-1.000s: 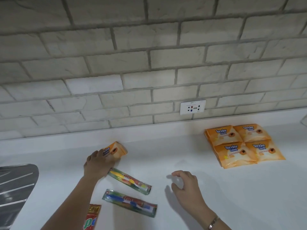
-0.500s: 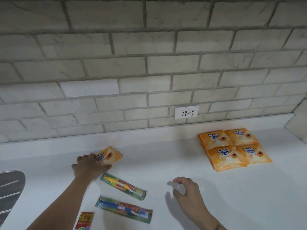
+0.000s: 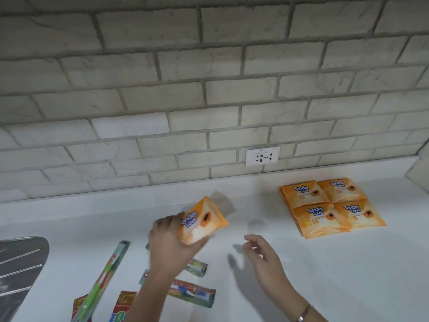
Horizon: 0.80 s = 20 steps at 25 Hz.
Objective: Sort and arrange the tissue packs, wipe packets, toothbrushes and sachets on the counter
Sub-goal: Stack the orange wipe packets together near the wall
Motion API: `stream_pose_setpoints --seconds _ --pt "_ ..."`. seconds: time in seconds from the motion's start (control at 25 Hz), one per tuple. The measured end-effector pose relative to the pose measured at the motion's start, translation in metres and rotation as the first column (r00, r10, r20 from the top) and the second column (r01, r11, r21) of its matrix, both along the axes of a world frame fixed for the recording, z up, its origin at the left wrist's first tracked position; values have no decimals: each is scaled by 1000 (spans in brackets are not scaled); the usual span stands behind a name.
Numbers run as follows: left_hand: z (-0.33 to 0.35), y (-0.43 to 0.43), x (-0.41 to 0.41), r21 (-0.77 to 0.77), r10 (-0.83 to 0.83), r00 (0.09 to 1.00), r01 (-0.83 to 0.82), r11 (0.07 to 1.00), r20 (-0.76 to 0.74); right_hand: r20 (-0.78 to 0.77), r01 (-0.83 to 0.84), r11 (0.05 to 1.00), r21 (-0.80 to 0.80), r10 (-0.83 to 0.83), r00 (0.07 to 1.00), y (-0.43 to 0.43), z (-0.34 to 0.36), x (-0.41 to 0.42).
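Nearest: red sachets point(image 3: 126, 303), perhaps two given the blur, and packaged toothbrushes point(image 3: 195, 293) loose on the counter point(image 3: 301, 275), unsorted. Further in: right hand point(image 3: 262, 254) empty, fingers loosely curled. Left hand point(image 3: 171, 240) gripping an orange wipe packet point(image 3: 202, 221), tilted above the counter, judged bound for the squared orange stack point(image 3: 332, 208) by the wall.

Reading "Tender Love" on the orange wipe packet point(image 3: 202, 220) and on four wipe packets point(image 3: 329, 206) at its 3 o'clock; showing "AGLE" on the toothbrush pack point(image 3: 192, 292) at 6 o'clock.
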<state>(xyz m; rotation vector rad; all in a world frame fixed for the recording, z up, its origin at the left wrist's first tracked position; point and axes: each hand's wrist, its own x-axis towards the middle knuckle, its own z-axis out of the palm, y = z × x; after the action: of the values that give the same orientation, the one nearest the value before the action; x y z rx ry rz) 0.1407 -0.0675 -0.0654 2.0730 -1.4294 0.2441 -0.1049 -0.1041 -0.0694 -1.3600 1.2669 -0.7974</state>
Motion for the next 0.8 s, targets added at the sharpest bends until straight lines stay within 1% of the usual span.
stream_pose_setpoints --seconds 0.08,0.12,0.16,0.24,0.44,0.48,0.52,0.56,0.6,0.64,0.72,0.8 --pt "1 3 -31 8 -107 993 107 994 -42 207 20 998 66 -33 978 -1 15 -4" --pt "1 5 -46 10 -154 987 154 988 -48 279 16 996 86 -39 959 -3 20 -7" --pt "2 7 -59 14 -192 980 193 981 -51 311 9 996 93 -38 950 -4 23 -10" --pt "7 7 -85 30 -242 968 245 969 -71 327 8 996 92 -38 944 -8 31 -18" --pt "20 4 -122 81 -295 950 303 949 -101 338 54 994 97 -84 938 -11 37 -51" --pt "20 3 -126 88 -308 942 321 943 -130 343 66 993 102 -98 934 -12 36 -57" --pt "21 2 -131 89 -313 929 335 938 -199 349 86 990 109 -119 929 -15 35 -65" --pt "21 0 -137 80 -299 904 337 938 -306 354 112 987 118 -147 924 -19 33 -74" --pt "22 -2 -145 62 -261 861 319 946 -436 359 138 982 131 -177 916 -24 31 -86" --pt "22 -5 -154 46 -207 794 283 958 -572 363 162 977 142 -204 909 -30 29 -100" --pt "21 -10 -171 63 -100 597 246 967 -796 359 192 968 160 -238 902 -41 26 -124" --pt "18 -21 -194 99 -29 400 295 950 -916 355 207 963 173 -257 899 -51 24 -148"
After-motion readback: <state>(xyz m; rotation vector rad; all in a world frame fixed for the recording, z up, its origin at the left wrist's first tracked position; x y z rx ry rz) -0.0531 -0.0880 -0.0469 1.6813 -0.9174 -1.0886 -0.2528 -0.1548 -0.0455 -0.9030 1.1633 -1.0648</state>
